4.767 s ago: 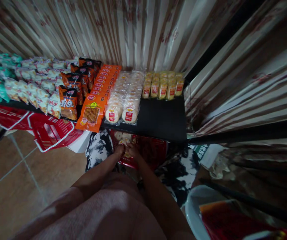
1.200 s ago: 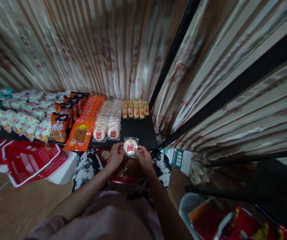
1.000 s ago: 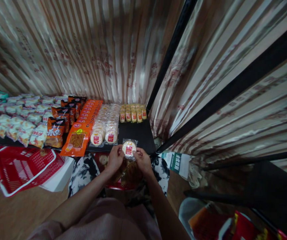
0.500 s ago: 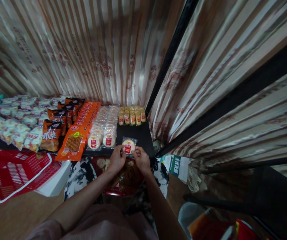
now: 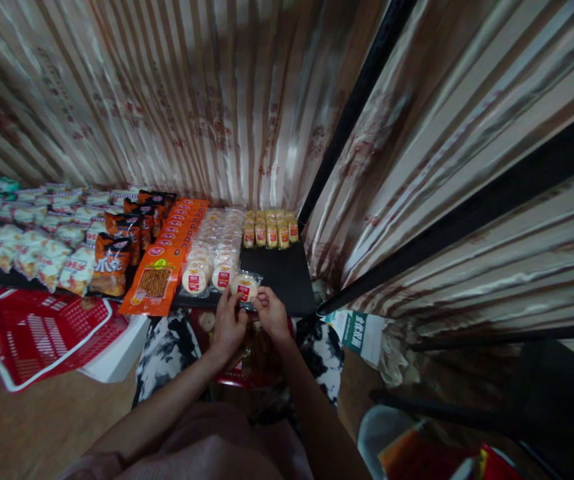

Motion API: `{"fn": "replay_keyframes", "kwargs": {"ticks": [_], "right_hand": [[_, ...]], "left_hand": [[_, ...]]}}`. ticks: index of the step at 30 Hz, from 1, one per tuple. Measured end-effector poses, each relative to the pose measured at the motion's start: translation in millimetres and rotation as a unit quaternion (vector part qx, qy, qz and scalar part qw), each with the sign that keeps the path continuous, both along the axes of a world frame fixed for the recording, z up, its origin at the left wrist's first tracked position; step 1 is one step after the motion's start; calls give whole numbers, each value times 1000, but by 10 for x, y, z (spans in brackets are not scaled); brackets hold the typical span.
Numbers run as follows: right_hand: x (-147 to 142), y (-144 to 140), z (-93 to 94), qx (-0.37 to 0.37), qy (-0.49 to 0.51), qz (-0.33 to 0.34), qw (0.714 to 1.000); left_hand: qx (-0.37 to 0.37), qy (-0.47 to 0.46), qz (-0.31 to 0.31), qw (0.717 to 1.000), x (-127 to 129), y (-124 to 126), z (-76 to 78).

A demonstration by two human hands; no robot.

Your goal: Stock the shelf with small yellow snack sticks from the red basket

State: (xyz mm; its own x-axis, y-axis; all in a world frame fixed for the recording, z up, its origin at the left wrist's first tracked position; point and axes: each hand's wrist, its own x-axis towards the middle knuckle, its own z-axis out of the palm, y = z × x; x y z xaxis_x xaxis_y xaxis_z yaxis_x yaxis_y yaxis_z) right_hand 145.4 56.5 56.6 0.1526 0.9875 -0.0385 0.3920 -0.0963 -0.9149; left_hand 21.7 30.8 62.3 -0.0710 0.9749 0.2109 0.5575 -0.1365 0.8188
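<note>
A round white rice cracker packet [image 5: 245, 288], clear-wrapped with a red label, is between my two hands over the front of the black shelf [image 5: 281, 270]. My right hand [image 5: 271, 317] pinches its lower right edge. The fingers of my left hand [image 5: 229, 327] close on its left edge, close beside the nearest packet [image 5: 221, 276] of a matching row. That row and another row of rice cracker packets [image 5: 195, 279] run back along the shelf, overlapping. Where my left fingertips meet the two packets is partly hidden.
Orange flat snack bags [image 5: 154, 280], orange-black bags [image 5: 111, 263] and white bags [image 5: 77, 270] line the left. Small yellow packs [image 5: 271, 230] stand at the back right. Below are a red basket [image 5: 51, 333] and a red container [image 5: 239, 380] between my knees. A black pole [image 5: 351, 113] rises right.
Both hands have moved the rice cracker packet left, up against the front of the second row. The view has shifted slightly.
</note>
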Motion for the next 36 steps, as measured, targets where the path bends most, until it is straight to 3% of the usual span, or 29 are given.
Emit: {"fn": "replay_keyframes", "kwargs": {"ticks": [8, 16, 26, 36], "right_hand": [[-334, 150, 27, 20, -42, 26, 999], [-427, 283, -23, 16, -111, 23, 993], [-455, 279, -29, 18, -129, 16, 991], [-483, 234, 32, 52, -162, 0, 985]], "left_hand": [[49, 79, 29, 995, -263, 32, -73], [94, 138, 11, 986, -409, 57, -172], [114, 212, 22, 970, -438, 290, -59], [129, 227, 3, 965, -512, 412, -279]]}}
